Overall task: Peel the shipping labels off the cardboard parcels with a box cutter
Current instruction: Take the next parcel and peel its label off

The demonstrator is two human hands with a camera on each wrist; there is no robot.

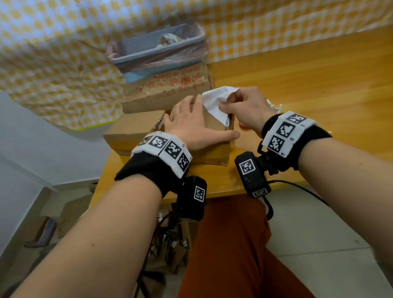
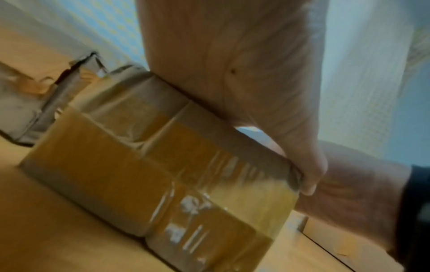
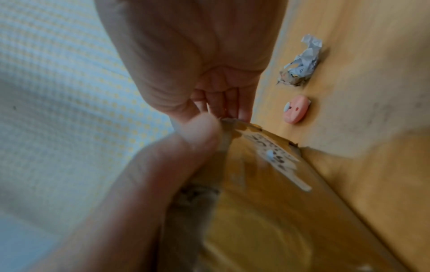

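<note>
Two hands at work on one small taped parcel (image 1: 212, 128) near the front left corner of the wooden desk (image 1: 328, 94). Left hand (image 1: 189, 123) flat on the parcel's top, fingers straight and spread, thumb along the near edge, gripping nothing. Right hand (image 1: 244, 111) pinching a white shipping label (image 1: 217, 99) between thumb and fingertips, the sheet lifted and curled up off the parcel, its lower end still stuck at the right edge. Small pink box cutter (image 3: 295, 111) lying on the desk off to the right, apart from both hands; beside it a crumpled wad of paper (image 3: 300, 62), possibly a peeled label, though too blurred to say. Second brown box (image 1: 132, 130) just left of the parcel, touching it. Larger carton with red printing (image 1: 168, 87) behind, carrying a pale blue lined bin (image 1: 158, 50) with scraps inside. Yellow-checked cloth (image 1: 63, 53) hanging behind the desk.
</note>
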